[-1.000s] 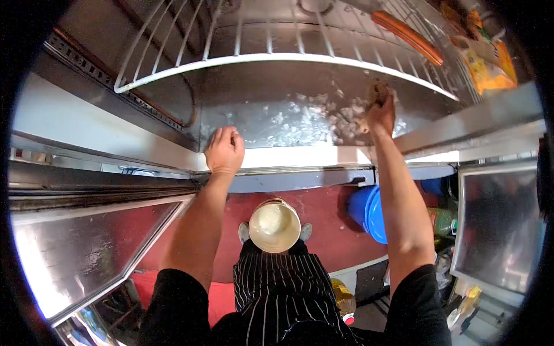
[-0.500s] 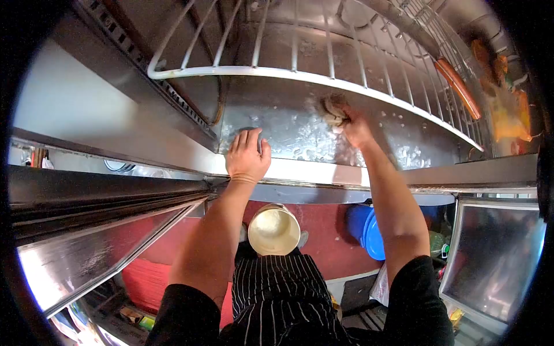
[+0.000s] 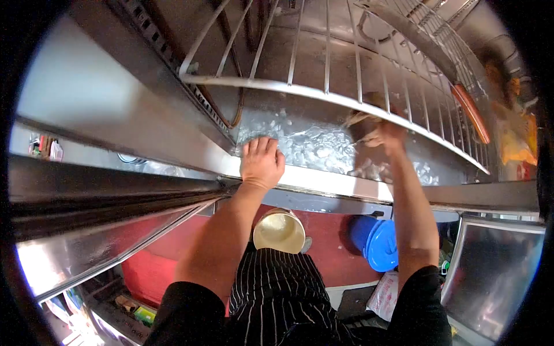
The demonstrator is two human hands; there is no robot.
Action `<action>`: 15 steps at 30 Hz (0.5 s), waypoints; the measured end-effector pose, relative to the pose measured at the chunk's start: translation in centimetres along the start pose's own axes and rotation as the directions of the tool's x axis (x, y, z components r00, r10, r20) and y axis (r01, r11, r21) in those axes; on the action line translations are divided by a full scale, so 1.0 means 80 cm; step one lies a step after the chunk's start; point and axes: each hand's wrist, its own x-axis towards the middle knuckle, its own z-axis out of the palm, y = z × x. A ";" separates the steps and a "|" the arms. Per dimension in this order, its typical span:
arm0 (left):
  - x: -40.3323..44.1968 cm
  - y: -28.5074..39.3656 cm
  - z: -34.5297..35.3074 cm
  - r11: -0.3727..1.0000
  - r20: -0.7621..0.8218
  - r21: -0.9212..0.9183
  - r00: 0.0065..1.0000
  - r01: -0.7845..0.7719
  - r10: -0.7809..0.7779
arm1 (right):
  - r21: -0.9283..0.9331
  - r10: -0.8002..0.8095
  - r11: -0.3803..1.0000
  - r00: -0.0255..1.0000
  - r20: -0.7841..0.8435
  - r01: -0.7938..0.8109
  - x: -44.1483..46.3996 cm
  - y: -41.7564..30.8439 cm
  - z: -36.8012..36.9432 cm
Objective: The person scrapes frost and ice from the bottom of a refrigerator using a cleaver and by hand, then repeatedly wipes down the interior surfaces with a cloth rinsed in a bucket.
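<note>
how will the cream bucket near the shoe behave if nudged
The cream bucket will probably hold its shape, since its rim looks evenly round. Being upright, it may slide before it tips. Knocked over, its curved wall would likely let it roll. How heavy it is remains uncertain, as any contents are unclear.

The metal cabinet floor point(image 3: 320, 115) looks glossy, the blue bucket point(image 3: 365, 232) smooth plastic
</note>
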 end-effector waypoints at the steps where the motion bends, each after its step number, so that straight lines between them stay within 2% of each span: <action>1: 0.002 0.002 -0.001 0.999 0.044 -0.033 0.999 0.008 -0.006 | -0.167 0.025 0.985 0.998 -0.061 -0.035 0.015 0.004 -0.003; 2: 0.003 0.007 0.000 0.997 0.088 -0.073 0.996 0.016 -0.010 | -0.229 0.046 0.971 0.996 -0.074 -0.062 0.026 0.009 -0.004; 4: 0.001 0.006 -0.001 0.997 0.063 -0.081 0.998 0.000 0.006 | -0.321 0.081 0.942 0.994 -0.076 -0.101 0.045 0.018 0.002; 6: 0.003 0.006 0.000 0.996 -0.005 -0.085 0.999 -0.039 0.039 | -0.359 0.098 0.926 0.993 -0.059 -0.113 0.061 0.026 0.009; 8: 0.005 0.006 -0.001 0.997 -0.009 -0.065 0.999 -0.038 0.037 | -0.391 0.111 0.913 0.993 -0.043 -0.119 0.071 0.028 0.019; 10: 0.003 0.007 -0.001 0.996 0.043 -0.086 0.999 -0.007 0.011 | -0.418 0.108 0.903 0.994 -0.007 -0.101 0.083 0.029 0.034; 15: 0.006 0.010 -0.004 0.998 0.055 -0.058 0.998 0.000 0.003 | -0.492 0.060 0.871 0.990 0.124 0.009 0.116 0.025 0.073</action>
